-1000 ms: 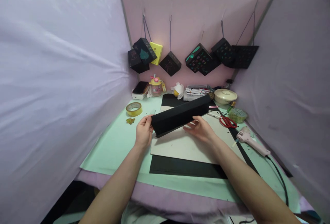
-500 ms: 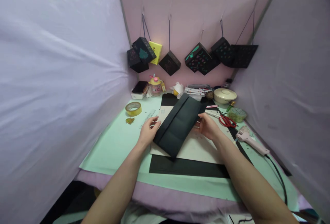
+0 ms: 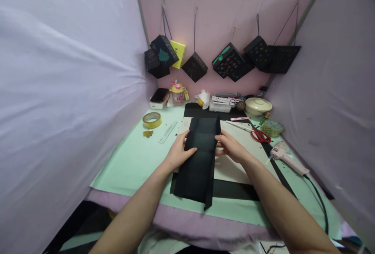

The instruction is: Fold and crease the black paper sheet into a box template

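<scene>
A folded black paper piece (image 3: 197, 168), long and creased, is held upright lengthwise above the table between both hands. My left hand (image 3: 179, 150) grips its left edge, thumb on the front face and fingers partly behind. At the right edge, my right hand (image 3: 230, 144) pinches the narrow folded side with its thumb, other fingers behind or beside it. Beneath lies a pale board (image 3: 234, 170) with black sheets (image 3: 234, 189) under it. Red-handled scissors (image 3: 260, 135) rest on the right of the board.
A glue gun (image 3: 288, 160) with its cord lies at right. Yellow tape (image 3: 152, 120), a yellow leaf (image 3: 148, 133) and a clear ruler (image 3: 168, 132) are at left. Pens (image 3: 225, 101), a lidded bowl (image 3: 258, 106) and a jar (image 3: 177, 95) stand behind. Decorated black boxes (image 3: 195, 66) hang at the back.
The black paper has turned from a slant to nearly straight up and down, its folded strip now along the right side. My left hand has moved onto its front face.
</scene>
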A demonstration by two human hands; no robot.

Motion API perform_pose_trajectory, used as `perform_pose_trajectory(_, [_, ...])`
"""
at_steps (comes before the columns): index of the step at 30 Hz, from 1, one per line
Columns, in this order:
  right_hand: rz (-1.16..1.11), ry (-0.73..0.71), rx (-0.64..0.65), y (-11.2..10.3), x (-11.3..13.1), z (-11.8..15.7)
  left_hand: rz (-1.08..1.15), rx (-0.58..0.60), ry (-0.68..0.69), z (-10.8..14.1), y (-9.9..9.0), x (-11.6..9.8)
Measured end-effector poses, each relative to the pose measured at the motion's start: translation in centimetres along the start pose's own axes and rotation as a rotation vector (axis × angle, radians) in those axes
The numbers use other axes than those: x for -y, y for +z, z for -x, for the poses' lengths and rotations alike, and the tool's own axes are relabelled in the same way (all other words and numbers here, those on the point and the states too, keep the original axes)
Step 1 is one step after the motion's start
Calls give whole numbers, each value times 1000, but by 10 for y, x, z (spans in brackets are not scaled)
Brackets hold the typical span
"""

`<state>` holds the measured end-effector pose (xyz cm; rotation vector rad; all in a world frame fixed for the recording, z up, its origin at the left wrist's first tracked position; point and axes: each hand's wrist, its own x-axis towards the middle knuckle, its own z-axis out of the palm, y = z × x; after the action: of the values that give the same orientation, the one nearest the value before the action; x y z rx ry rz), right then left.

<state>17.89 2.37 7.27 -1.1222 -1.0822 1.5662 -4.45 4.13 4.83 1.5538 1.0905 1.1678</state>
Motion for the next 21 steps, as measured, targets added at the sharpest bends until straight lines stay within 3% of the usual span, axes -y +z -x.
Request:
perform_pose_trajectory(6, [-144,68,-5,-12,8,-3,336,-33,-257,-6,-12,-2])
perform_pose_trajectory(9, [-212,111,-38,-20,11,-4,521,31,-375,-7,-21,-4])
perform_pose_trajectory(13, [-217,110,-71,-27,13,-5,660,123,-353,-8,-26,-6])
perform_pose_trajectory(21, [-208,72,-83,-38,11,-8,726,179,-329,-10,-31,-6])
